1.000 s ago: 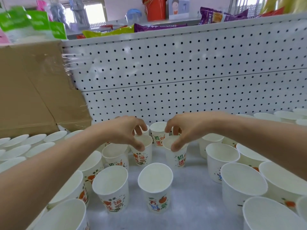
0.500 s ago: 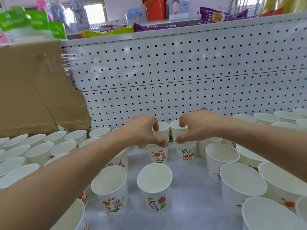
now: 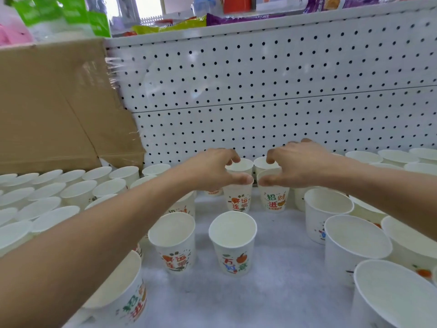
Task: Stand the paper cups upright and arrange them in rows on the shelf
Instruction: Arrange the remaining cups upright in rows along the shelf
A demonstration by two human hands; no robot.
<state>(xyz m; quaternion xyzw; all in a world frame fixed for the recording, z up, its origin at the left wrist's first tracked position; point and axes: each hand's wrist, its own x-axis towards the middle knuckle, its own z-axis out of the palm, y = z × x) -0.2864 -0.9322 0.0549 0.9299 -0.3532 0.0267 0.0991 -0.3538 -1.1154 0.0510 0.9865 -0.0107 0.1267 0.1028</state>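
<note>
Left hand [image 3: 212,169] — thumb [image 3: 242,179] on the near rim of the orange-print cup [image 3: 237,200], other fingers curled over the far rim, pinching the cup from above. Right hand [image 3: 298,164] — thumb [image 3: 266,182] on the near rim of the green-print cup [image 3: 275,201], fingers arched over its mouth in the same pinch. Both cups upright, just beside each other, near the back of the white shelf [image 3: 283,268]; two more cups [image 3: 238,165] behind them against the pegboard panel [image 3: 260,91]. Nearer the camera: two loose upright cups [image 3: 233,242], apart from one another. Left: rows of cups [image 3: 59,192]. Right: larger cups [image 3: 354,237]. Far left: cardboard box [image 3: 52,102]
</note>
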